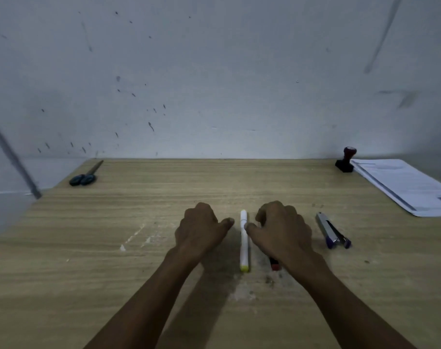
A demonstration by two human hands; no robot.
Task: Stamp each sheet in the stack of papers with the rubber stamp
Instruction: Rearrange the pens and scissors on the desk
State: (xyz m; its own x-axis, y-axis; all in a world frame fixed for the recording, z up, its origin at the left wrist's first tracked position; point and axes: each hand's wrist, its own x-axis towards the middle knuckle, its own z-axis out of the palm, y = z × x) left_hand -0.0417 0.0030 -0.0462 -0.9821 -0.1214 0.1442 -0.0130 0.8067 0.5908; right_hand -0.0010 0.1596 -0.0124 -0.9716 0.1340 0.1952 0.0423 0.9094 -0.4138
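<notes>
Two hands rested knuckles-up on the wooden table, fingers curled under. The left hand held nothing. The right hand lay with its thumb tip against one white marker with a yellow end, which lay between the hands; whether it gripped anything under its palm I could not tell. One red-ended marker poked out from beneath the right wrist. One stapler lay just right of that hand. One rubber stamp stood upright at the far right corner, just beside one stack of papers. One pair of scissors lay at the far left. Behind stood a pale, speckled wall.
</notes>
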